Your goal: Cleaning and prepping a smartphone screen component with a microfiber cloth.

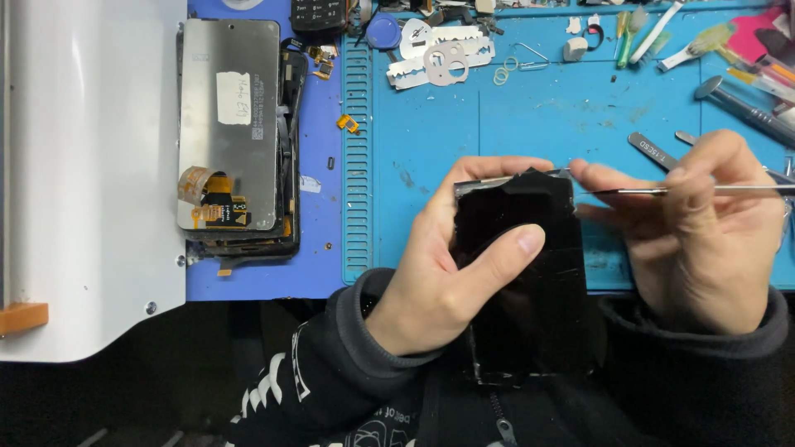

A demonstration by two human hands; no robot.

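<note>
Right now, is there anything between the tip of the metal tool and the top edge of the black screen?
Nothing visible. The right hand brings the thin metal tool straight to the top corner of the black screen, which the left hand holds. The left thumb lies lower on the glass, clear of the tip.

Left hand (451,273) curled in a grip, thumb laid flat across the front. Right hand (696,232) pinched closed, fingertips (584,171) pointing left. Both wrists in dark sleeves.

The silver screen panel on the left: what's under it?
Under the silver panel a black phone frame shows along its right and bottom edges, with orange flex cables at the lower left. The panel hides the rest of the frame.
</note>
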